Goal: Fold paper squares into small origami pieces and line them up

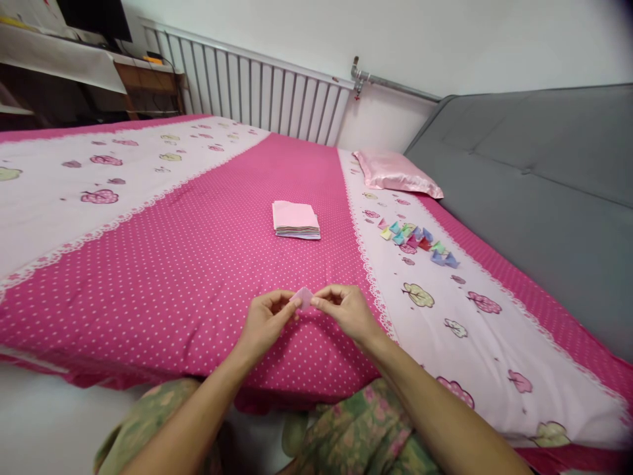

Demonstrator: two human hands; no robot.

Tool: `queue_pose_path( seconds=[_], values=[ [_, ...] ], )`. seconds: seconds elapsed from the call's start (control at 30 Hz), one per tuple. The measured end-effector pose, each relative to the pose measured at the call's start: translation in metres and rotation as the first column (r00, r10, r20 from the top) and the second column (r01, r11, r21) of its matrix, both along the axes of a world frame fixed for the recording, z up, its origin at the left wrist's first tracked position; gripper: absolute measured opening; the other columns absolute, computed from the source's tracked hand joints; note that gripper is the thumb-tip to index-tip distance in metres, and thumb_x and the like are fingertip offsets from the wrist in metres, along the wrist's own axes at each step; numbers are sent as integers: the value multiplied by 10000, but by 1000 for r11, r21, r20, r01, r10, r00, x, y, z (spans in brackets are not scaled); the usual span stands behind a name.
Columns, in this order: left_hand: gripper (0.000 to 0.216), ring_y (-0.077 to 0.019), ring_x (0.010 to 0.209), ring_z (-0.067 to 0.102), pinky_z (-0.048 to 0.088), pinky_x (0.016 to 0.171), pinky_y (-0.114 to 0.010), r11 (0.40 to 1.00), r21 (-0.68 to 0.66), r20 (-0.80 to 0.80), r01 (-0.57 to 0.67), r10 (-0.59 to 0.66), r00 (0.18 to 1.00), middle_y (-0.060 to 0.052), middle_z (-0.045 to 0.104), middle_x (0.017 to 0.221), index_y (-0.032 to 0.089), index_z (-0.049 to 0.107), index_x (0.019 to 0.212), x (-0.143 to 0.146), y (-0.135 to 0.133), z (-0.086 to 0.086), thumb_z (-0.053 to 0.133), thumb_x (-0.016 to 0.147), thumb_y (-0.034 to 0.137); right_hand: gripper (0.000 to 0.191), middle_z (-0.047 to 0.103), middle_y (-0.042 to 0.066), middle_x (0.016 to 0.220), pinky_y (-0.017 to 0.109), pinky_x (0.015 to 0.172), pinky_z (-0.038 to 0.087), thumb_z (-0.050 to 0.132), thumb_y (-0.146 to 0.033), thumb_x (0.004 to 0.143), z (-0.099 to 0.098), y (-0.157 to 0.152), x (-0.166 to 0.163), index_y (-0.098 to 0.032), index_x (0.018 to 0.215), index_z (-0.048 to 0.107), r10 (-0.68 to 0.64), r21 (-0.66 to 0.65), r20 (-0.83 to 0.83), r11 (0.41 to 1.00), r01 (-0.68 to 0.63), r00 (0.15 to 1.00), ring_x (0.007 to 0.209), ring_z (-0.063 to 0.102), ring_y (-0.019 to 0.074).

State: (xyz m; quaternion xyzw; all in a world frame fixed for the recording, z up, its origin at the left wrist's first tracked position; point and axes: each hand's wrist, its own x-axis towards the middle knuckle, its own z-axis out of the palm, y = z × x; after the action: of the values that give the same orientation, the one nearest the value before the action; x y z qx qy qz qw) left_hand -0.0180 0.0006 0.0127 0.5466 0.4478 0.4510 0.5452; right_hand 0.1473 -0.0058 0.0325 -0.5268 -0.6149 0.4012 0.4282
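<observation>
A small folded piece of pink paper (303, 298) is held up between my two hands, just above the front part of the bed. My left hand (270, 315) pinches its left corner between thumb and fingers. On the other side, my right hand (346, 309) pinches the right corner the same way. Farther back on the dotted pink strip lies a stack of square paper (297, 219), light pink on top with other colours below. To the right, several small folded paper pieces (413, 236) in yellow, green, blue, red and pink sit in a loose group.
The bed (212, 231) has a pink and white patterned cover. A pink satin pillow (395, 175) rests by the grey headboard (534, 171). Behind stand a white radiator (257, 86) and a pipe (395, 84). At the far left is a desk (143, 78) with a monitor (99, 20).
</observation>
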Motion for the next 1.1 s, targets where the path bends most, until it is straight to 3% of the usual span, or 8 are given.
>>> queue_pose_path(
  seconds=[0.47,0.63,0.87,1.1],
  values=[
    [235,-81,457,489,363,437,-188,1000,31,-38,-3,4,999,-6,598,539,125,651,706,-1,2,-4,613,706,357,172,682,57,714,246,584,447,621,-288,704,1,-1,-3,-131,750,674,3,-12,73,1000,-2,997,622,598,141],
    [232,-109,534,541,408,493,-211,987,158,-178,24,5,984,-32,647,633,141,672,760,-1,1,-11,583,735,354,174,692,70,769,267,642,483,613,-274,713,4,-2,-3,-132,796,671,34,-20,41,999,-33,999,678,626,152],
    [286,-128,528,562,439,508,-237,968,248,-310,-34,113,944,-41,666,651,152,665,868,0,-2,-9,575,739,391,154,694,65,758,268,622,489,612,-257,711,1,-2,-3,-141,789,677,1,-36,143,999,4,990,675,635,162],
    [196,-110,537,532,416,517,-224,912,409,-442,-2,200,875,-26,663,692,179,671,808,0,-1,-11,571,748,336,145,702,48,766,266,616,481,609,-269,720,-6,-2,-8,-172,792,689,9,-30,249,1000,-2,969,671,642,166]
  ],
)
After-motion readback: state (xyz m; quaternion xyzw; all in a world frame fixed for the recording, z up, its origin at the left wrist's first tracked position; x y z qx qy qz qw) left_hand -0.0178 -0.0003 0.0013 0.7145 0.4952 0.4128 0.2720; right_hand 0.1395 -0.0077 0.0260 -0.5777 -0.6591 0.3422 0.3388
